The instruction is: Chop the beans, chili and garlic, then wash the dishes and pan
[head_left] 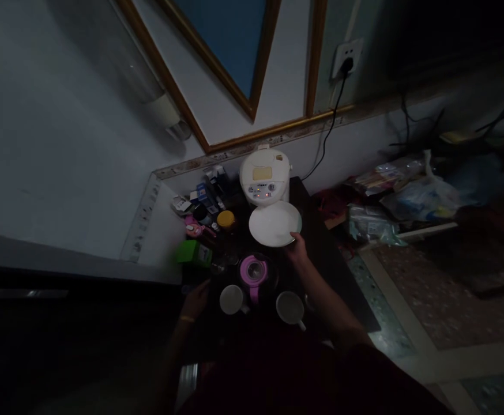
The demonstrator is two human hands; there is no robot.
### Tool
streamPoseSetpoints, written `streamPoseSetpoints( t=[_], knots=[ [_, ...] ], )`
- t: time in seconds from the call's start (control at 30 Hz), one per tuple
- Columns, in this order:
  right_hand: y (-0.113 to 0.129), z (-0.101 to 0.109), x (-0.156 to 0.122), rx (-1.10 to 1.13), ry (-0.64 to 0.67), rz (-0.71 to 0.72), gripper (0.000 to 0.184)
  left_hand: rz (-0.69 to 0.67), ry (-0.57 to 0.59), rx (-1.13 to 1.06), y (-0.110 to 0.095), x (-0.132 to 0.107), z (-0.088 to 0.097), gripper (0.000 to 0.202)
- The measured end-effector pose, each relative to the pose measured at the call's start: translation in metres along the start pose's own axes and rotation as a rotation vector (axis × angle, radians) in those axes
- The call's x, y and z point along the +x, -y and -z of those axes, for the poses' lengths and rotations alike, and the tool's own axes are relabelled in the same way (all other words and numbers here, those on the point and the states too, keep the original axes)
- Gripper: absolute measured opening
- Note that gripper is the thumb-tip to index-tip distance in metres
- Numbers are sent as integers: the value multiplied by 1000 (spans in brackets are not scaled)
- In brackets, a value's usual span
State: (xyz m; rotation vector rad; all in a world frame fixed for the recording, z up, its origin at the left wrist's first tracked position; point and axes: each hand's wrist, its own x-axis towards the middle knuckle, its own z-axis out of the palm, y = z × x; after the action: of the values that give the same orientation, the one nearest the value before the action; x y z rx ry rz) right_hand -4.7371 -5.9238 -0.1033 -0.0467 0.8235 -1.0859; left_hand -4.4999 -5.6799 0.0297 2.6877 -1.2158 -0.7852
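My right hand point(297, 251) is closed on the near right rim of a white plate point(273, 223), with the thumb on top. The plate is held just in front of a white electric water boiler point(266, 176). My left hand point(195, 300) is low at the table's left side, near a green box point(194, 253); its fingers are too dark to read. Between my arms stands a jug with a pink lid and handle point(254, 271). A white mug point(232, 300) is left of the jug, and another pale mug point(290, 308) is to its right.
On the dark table point(342, 276), a yellow-lidded jar point(225, 219), a pink item point(195, 227) and small boxes point(206, 197) crowd the back left. A black cord point(333, 118) runs from the wall socket point(347, 57) behind the boiler. Plastic bags point(425, 196) lie at right.
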Motion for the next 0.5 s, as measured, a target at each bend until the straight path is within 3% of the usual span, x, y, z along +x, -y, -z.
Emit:
streamPoseSetpoints(
  t=[0.17, 0.23, 0.5],
  knots=[
    [7, 2, -9, -68, 84, 9, 33, 216, 37, -83, 37, -49, 3, 35],
    [10, 2, -14, -77, 84, 9, 34, 250, 43, -104, 40, -65, 6, 28],
    [23, 12, -30, -167, 73, 22, 38, 343, -8, -215, 38, -136, 8, 31]
  ],
)
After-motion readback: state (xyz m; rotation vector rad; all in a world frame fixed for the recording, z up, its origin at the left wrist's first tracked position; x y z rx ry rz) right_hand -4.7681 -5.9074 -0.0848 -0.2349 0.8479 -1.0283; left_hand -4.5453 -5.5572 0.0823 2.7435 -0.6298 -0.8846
